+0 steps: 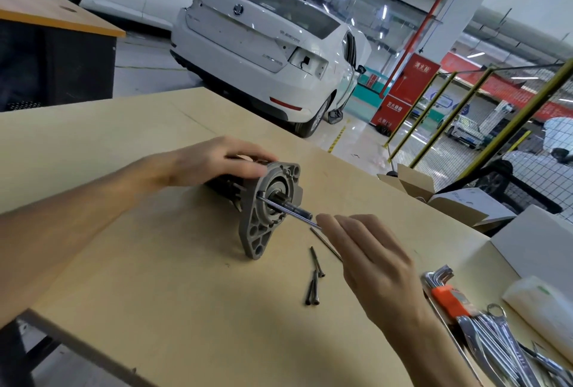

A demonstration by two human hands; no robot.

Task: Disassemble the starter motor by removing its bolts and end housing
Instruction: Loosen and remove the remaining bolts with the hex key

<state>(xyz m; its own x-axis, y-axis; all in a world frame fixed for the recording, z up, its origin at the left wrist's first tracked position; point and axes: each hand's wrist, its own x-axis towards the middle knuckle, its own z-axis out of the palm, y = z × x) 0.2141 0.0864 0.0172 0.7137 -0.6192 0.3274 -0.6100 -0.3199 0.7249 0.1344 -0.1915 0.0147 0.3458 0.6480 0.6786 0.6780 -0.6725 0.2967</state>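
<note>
The starter motor lies on its side on the wooden table, its grey end housing facing me with a shaft sticking out of the middle. My left hand rests on top of the dark motor body and grips it. My right hand holds the near end of a long thin bolt whose far end sits in a hole at the housing's left side. Three dark loose bolts lie on the table in front of the housing, and another long bolt lies beside my right hand.
An orange-holdered hex key set and several shiny wrenches lie at the table's right corner. A white roll and open cardboard boxes stand at the right. White cars are parked beyond the table's far edge.
</note>
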